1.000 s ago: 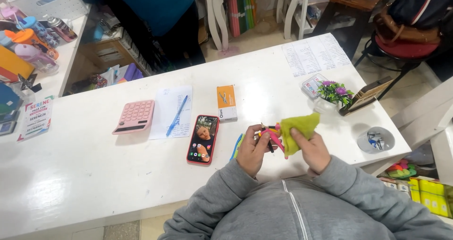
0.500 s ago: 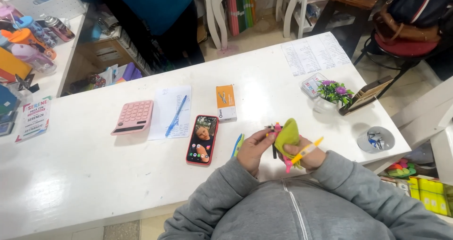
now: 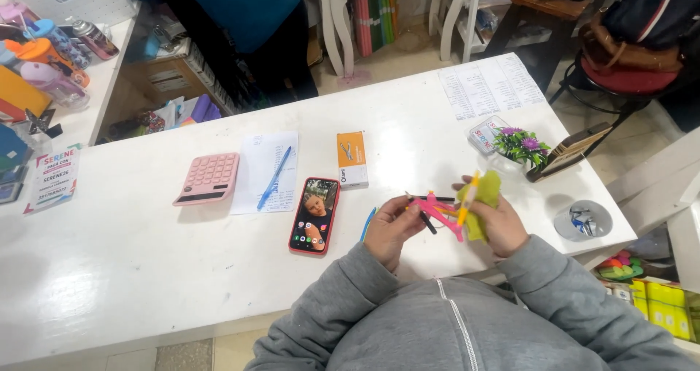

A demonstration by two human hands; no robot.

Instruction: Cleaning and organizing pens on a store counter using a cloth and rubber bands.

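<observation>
My left hand [image 3: 390, 229] grips a small bunch of pens [image 3: 434, 211], pink, orange and black, just above the white table [image 3: 146, 269]. My right hand [image 3: 503, 225] is closed around a yellow-green cloth [image 3: 485, 200] and a yellow pen [image 3: 467, 196], pressed against the right end of the bunch. Both hands meet near the table's front edge, right of a phone [image 3: 314, 215] in a red case. A blue pen [image 3: 367, 224] lies on the table beside my left wrist.
A pink calculator [image 3: 208, 178], a paper sheet with a blue pen [image 3: 274, 178] and an orange-white box [image 3: 352, 159] lie further back. Right: a small flower pot [image 3: 519, 145], a card holder [image 3: 569, 152] and a round clip dish [image 3: 581, 220]. A person stands beyond the table.
The green cloth has folded up from a spread sheet into my right hand, which now sits higher with the yellow pen upright. The pens have fanned out between both hands.
</observation>
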